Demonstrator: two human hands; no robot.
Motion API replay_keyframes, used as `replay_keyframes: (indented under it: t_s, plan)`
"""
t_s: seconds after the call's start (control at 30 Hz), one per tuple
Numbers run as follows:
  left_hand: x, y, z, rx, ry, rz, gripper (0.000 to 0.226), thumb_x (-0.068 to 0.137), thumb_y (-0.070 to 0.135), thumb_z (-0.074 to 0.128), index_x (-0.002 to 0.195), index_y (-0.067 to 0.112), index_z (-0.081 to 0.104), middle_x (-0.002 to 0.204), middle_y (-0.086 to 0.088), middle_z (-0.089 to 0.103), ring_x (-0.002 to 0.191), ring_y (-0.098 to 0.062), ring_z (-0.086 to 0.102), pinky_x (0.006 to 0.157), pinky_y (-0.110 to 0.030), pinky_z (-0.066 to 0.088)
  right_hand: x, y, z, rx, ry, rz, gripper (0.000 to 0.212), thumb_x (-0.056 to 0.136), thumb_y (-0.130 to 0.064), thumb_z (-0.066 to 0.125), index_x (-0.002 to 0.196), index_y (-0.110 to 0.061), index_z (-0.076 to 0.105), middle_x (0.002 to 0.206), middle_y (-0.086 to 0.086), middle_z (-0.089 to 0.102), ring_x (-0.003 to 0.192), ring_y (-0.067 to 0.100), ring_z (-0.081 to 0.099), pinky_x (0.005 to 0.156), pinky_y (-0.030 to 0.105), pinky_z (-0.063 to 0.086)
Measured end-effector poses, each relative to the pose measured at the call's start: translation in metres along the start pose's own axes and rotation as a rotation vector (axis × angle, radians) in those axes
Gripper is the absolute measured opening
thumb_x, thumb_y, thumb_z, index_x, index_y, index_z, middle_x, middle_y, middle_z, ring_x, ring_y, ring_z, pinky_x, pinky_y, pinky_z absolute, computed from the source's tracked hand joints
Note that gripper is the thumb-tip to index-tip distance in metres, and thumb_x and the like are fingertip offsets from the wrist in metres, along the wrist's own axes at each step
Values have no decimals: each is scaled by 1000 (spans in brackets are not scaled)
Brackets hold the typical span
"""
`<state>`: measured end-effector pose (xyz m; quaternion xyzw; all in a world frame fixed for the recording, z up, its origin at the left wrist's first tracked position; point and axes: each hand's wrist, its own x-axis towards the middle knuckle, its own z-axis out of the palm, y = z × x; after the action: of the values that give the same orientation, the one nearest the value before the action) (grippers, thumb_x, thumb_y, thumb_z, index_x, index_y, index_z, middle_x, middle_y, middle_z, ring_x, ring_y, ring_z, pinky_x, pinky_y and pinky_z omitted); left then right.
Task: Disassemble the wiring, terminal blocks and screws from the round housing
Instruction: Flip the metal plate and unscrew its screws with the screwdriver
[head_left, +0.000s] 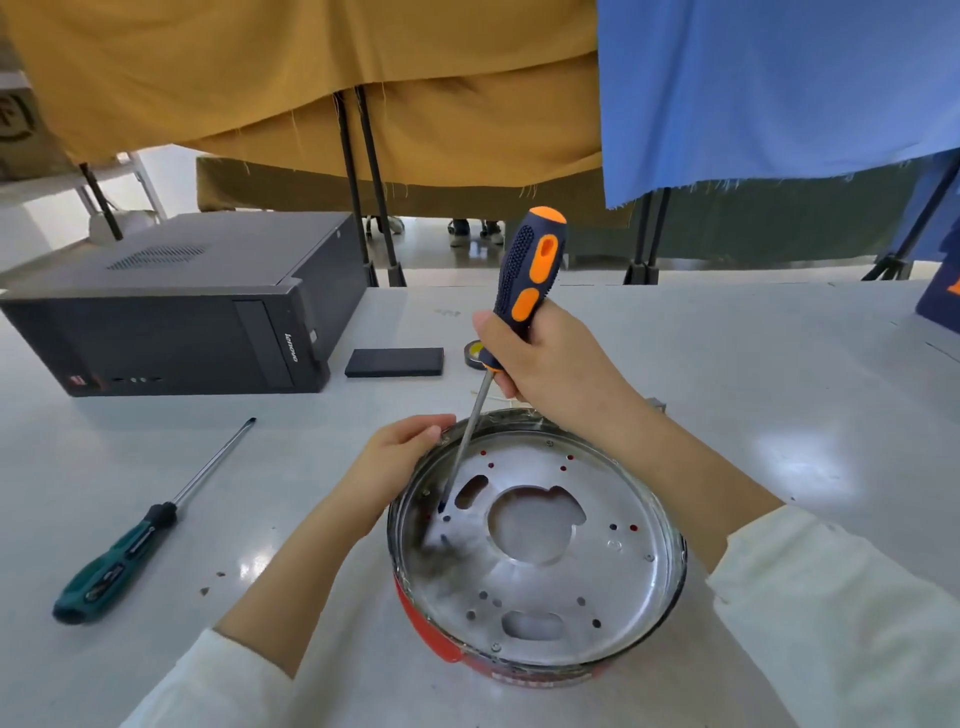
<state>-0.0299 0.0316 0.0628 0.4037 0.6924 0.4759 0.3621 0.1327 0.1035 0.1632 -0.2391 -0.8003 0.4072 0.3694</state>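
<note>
The round housing (613, 587), a shiny metal pan with a red outer wall, sits on the white table in front of me. Its floor shows a large centre hole, slots and several small holes and screws. My left hand (395, 462) grips the housing's far-left rim. My right hand (545, 364) grips the blue-and-orange screwdriver (524, 275). The shaft slants down and its tip meets the floor near the left wall, where the spot is dark and blurred. No wiring or terminal blocks show inside.
A green-handled screwdriver (130, 540) lies on the table at left. A black computer case (171, 312) stands at the back left. A black flat block (395, 362) and a tape roll (474, 353) lie behind the housing. Cloth drapes and stand legs lie beyond the table.
</note>
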Motion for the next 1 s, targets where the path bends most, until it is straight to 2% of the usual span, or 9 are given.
replay_keyframes:
  t_s: [0.07, 0.2, 0.3, 0.53, 0.73, 1.0]
  plan:
    - [3, -4, 2, -86, 5, -23, 26, 100, 18, 49, 120, 23, 65, 114, -3, 70, 106, -20, 66, 99, -38, 49, 5, -1, 3, -3, 22, -16, 27, 97, -32, 50, 75, -17, 45, 49, -13, 51, 43, 3, 47, 47, 12, 39]
    - [2, -8, 1, -274, -17, -75, 27, 100, 17, 47, 108, 23, 72, 105, -4, 74, 97, -21, 70, 85, -33, 54, 8, 2, 6, -56, 30, -40, 27, 97, -32, 50, 78, -13, 48, 50, -9, 50, 44, 3, 49, 47, 10, 38]
    - [2, -12, 2, -367, -30, -85, 27, 99, 16, 47, 107, 20, 73, 104, -7, 74, 96, -23, 71, 82, -34, 54, 7, 7, 9, -75, 28, -46, 27, 98, -32, 50, 78, -12, 48, 51, -7, 51, 45, 2, 49, 49, 10, 39]
    - [2, -11, 2, -442, -52, -85, 30, 100, 14, 46, 101, 20, 76, 103, -9, 74, 94, -23, 72, 68, -27, 58, 8, 10, 15, -69, 9, -42, 27, 98, -31, 49, 81, -11, 49, 52, -7, 52, 44, 2, 49, 49, 10, 38]
    - [3, -12, 4, -449, -58, -81, 29, 99, 14, 46, 105, 20, 74, 103, -10, 74, 94, -24, 72, 69, -28, 58, 9, 12, 14, -61, -1, -44, 26, 98, -32, 50, 83, -11, 49, 53, -7, 52, 45, 2, 50, 49, 10, 39]
    - [3, -11, 4, -461, -81, -59, 34, 100, 13, 45, 97, 23, 77, 102, -9, 74, 92, -22, 72, 66, -25, 58, 12, 10, 17, -74, -30, -52, 24, 96, -38, 51, 83, -18, 47, 52, -9, 53, 50, 2, 52, 53, 14, 44]
